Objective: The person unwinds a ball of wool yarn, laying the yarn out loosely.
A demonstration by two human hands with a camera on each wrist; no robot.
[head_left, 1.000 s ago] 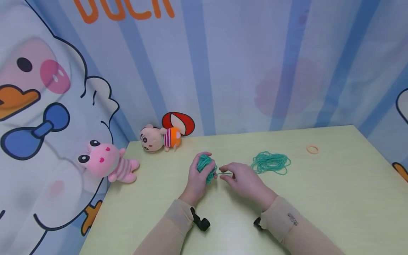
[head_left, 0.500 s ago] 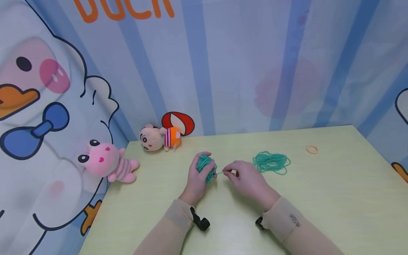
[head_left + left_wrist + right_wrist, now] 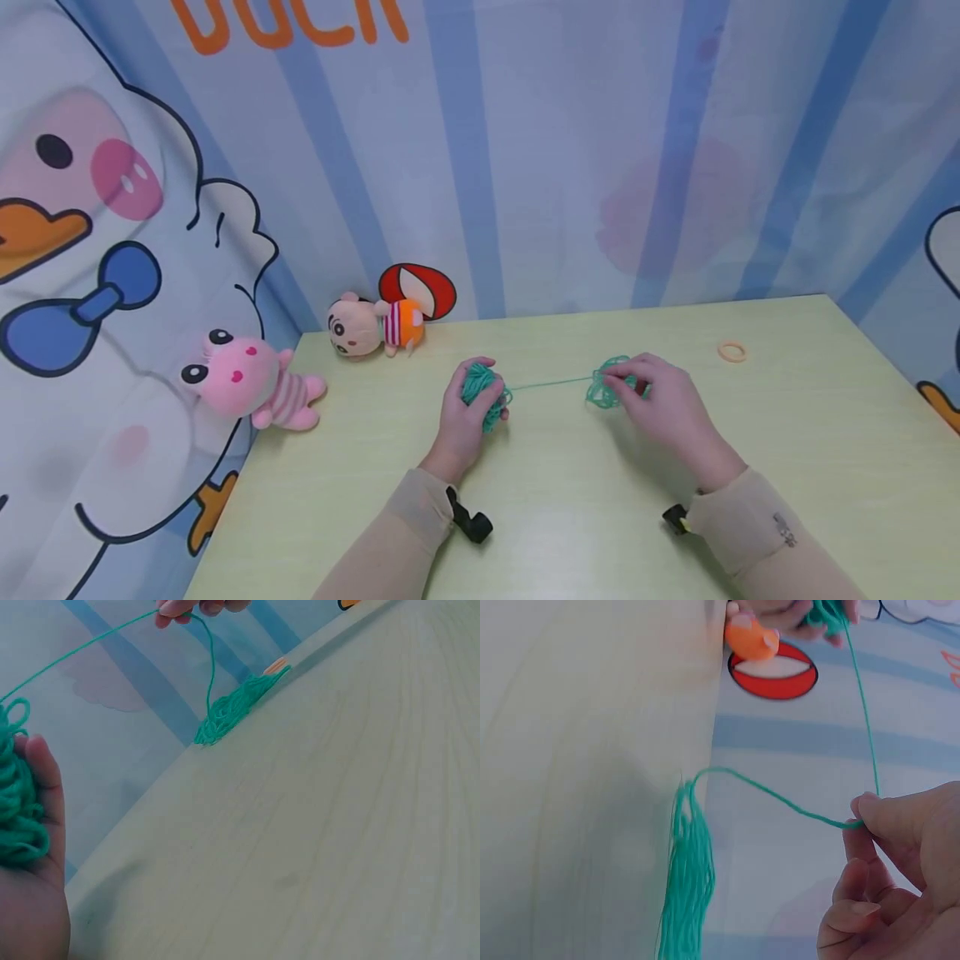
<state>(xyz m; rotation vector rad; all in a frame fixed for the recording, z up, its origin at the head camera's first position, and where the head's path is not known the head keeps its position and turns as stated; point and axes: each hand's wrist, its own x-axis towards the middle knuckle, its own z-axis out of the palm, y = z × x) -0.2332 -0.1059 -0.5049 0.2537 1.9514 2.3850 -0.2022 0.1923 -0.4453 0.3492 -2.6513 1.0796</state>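
Green, loopy yarn bundle is bulging from the gripping left hand; the right hand, apart, is pinching a taut strand above a loosely looped pile on the table.

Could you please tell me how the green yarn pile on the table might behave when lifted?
The yarn pile would probably be floppy, its strands lying in slack loops. It seems apt to tangle, since they overlap. Lifting it could also disturb the strand running from it to the right hand.
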